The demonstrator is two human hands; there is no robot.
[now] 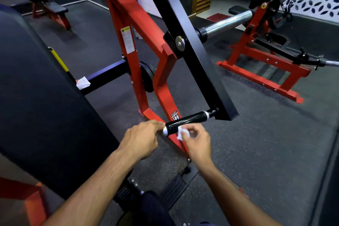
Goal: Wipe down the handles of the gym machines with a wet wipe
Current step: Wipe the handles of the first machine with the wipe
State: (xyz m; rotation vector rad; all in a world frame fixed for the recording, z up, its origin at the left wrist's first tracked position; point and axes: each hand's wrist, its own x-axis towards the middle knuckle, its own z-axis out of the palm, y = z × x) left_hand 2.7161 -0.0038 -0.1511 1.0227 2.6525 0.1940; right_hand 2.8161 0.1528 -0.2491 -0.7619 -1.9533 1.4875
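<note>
The dark pad [36, 97] filled my left side, huge and slanted, and ahead the red frame [132, 24] rose off the rubber floor [256, 143] with its black arm [192, 42] slanting down across it. Off to the right sat a second red machine [260, 71] with a chrome sleeve [229, 22] pointing my way, and a bench [53, 11] stood far back on the left. At the bottom end of that arm, the handle [185, 120] jutted out toward me, glossy black with a pale band at each end. My left hand [141, 139] reached in, fingertips touching the handle's near end cap, fingers extended rather than wrapped. My right hand [196, 141] had the wipe [180, 132] pinched between thumb and fingers, a small white wad pressed against the underside of the handle close to that same near end.
</note>
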